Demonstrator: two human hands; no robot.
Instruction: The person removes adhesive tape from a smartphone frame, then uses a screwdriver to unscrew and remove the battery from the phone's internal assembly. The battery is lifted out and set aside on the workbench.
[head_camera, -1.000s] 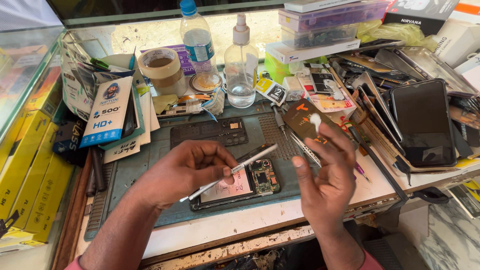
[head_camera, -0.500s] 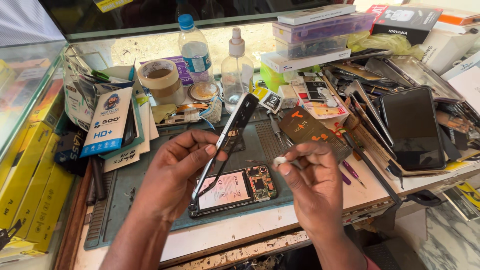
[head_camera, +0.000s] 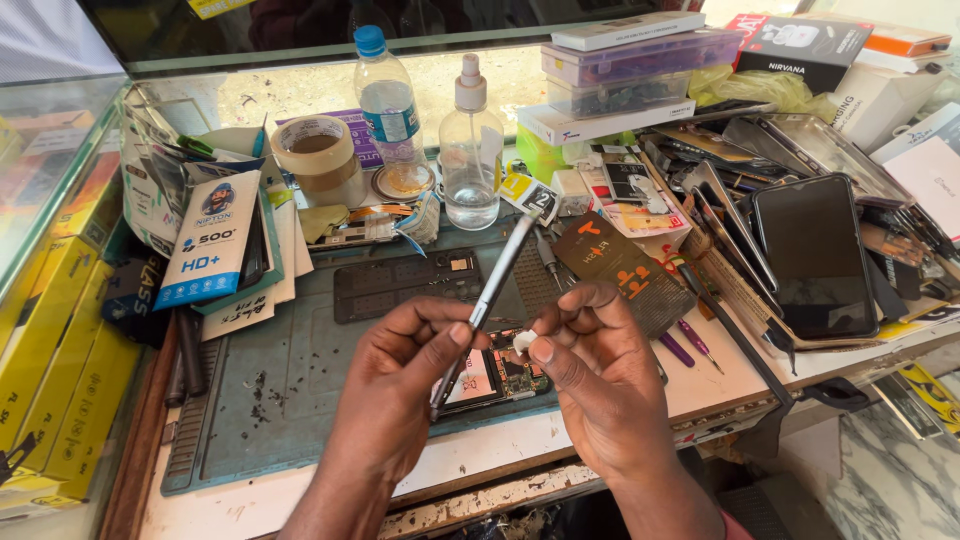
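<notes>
Silver tool (head_camera: 497, 280), white scrap (head_camera: 524, 341) — grey-green mat (head_camera: 300, 380), blue-capped bottle (head_camera: 388, 100).

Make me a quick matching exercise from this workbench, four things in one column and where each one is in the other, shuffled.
1. tweezers
2. white bit
3. spray bottle
4. tape roll

a. at the back, left of the water bottle
b. in the left hand
c. at the back, right of the water bottle
d. pinched in the right hand

Pairs: 1-b, 2-d, 3-c, 4-a
</notes>
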